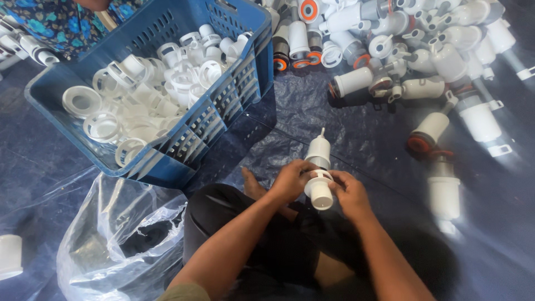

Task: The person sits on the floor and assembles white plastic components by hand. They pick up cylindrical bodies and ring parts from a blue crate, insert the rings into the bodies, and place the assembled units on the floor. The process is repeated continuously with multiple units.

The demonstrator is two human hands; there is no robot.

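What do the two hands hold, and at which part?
Both the left hand and right hand hold one white plastic pipe fitting, gripping its ringed middle from either side.

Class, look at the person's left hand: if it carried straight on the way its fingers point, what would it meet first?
The left hand points rightward, already touching the white fitting; past it, probably the right hand.
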